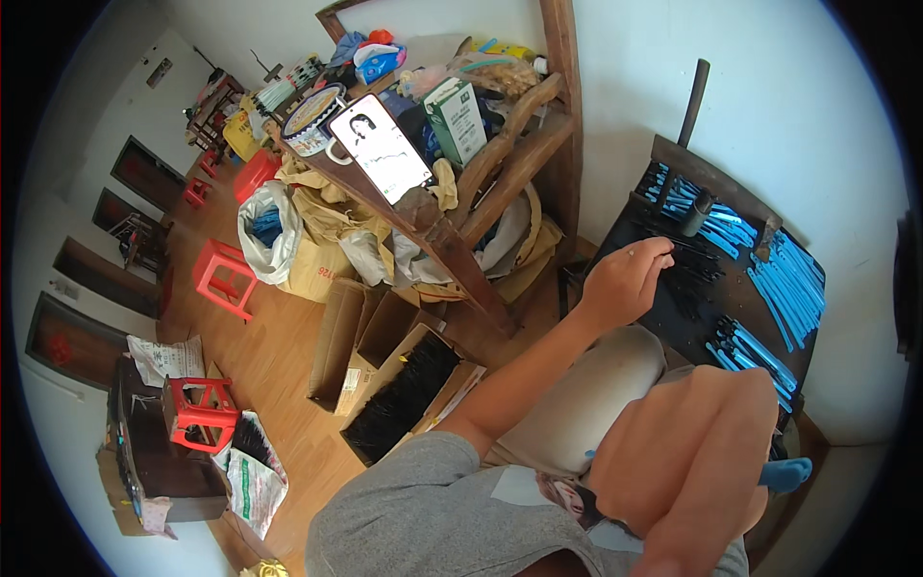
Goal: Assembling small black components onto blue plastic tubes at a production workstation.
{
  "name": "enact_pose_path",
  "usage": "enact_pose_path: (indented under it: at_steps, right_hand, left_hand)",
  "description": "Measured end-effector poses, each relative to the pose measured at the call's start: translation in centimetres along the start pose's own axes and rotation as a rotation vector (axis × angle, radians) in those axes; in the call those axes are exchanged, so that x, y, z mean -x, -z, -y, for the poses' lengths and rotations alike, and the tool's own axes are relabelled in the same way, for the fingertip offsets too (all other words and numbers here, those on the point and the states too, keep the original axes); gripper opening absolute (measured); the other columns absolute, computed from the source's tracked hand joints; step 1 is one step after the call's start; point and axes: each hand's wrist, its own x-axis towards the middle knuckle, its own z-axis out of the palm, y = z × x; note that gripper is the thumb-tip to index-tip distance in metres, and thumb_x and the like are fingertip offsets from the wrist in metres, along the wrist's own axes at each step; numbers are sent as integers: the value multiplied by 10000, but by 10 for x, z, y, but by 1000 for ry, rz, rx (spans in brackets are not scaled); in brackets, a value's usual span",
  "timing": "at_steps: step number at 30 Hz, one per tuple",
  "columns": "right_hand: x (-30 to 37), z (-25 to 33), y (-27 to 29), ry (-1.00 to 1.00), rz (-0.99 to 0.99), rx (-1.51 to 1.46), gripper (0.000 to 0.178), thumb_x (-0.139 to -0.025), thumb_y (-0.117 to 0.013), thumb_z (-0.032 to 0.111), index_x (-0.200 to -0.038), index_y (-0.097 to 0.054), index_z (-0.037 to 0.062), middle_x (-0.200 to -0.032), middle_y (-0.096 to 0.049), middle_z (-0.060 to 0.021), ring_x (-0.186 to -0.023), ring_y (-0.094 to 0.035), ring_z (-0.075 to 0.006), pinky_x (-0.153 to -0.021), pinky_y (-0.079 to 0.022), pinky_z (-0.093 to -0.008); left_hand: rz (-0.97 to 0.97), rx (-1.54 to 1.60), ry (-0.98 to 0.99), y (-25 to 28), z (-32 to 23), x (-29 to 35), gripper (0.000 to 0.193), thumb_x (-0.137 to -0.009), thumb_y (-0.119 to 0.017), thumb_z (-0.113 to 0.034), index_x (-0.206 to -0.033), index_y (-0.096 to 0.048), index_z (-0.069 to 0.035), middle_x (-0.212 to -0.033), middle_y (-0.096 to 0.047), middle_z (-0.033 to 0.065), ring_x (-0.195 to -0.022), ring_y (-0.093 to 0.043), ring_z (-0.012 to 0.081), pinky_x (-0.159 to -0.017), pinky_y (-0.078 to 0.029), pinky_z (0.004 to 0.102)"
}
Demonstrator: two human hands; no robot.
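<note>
Hands first, from the head view: the left hand (620, 284) reaches over the near edge of a dark desk (731, 300), its fingers bent and drawn close together, just beside a loose pile of thin black sticks (699, 265). Whether it pinches one of these sticks, I cannot tell. The right hand cannot be made out beyond a bent, bare limb (692, 452) at lower right, so its state cannot be told either.

The black sticks lie on the desk, with bright blue sticks (790, 288) spread to their right and more blue ones behind and in front. A short, dark metal cylinder (697, 213) stands near the far blue sticks, and a dark rod (694, 104) rises at the back.

To the left, a wooden stand carries a lit phone (380, 144), tilted, with a round tin (312, 117) and a green and white box (456, 123) near it. Below, an open cardboard box (464, 392) holds black strands. A red stool (228, 258) stands on the wood floor.
</note>
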Motion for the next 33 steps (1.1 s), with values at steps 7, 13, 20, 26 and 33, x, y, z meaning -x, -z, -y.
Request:
enact_pose_path:
  at_steps: [7,13,20,26,33]
  right_hand:
    - [35,21,14,-13,-5,46,359,-949,-577,240,-981,-639,-112,-632,-618,-120,-408,-520,-141,-369,-335,-247]
    - [29,4,1,146,-214,236,263,-932,-597,226,-976,-621,-33,-603,-559,-82,-401,-453,-124,-381,-298,-245]
    - [62,7,-6,325,-448,464,161,-913,-619,209,-969,-600,60,-569,-489,-37,-393,-376,-105,-395,-256,-242]
    - [79,27,1,466,-618,703,104,-896,-639,195,-963,-582,140,-540,-429,2,-386,-310,-88,-407,-219,-240]
    - [32,-11,-12,645,-756,981,140,-876,-662,179,-957,-561,233,-507,-360,47,-378,-233,-68,-422,-177,-237]
  left_hand:
    - [-1,-25,20,4,0,0,110,-914,-530,2,-1021,-551,-13,-827,-677,110,-727,-682,241,-640,-531,302]
    - [8,-2,34,0,0,0,113,-913,-530,2,-1024,-549,-16,-820,-671,108,-710,-673,240,-640,-526,307]
    - [33,-24,53,1,4,3,131,-912,-530,0,-1043,-537,-8,-829,-671,112,-721,-674,243,-642,-527,308]
    - [25,-15,40,-1,3,2,129,-915,-522,10,-1043,-534,-1,-828,-671,110,-723,-678,232,-640,-527,297]
    - [14,-17,46,2,7,2,125,-917,-521,12,-1040,-536,-4,-827,-667,109,-724,-679,224,-643,-525,291]
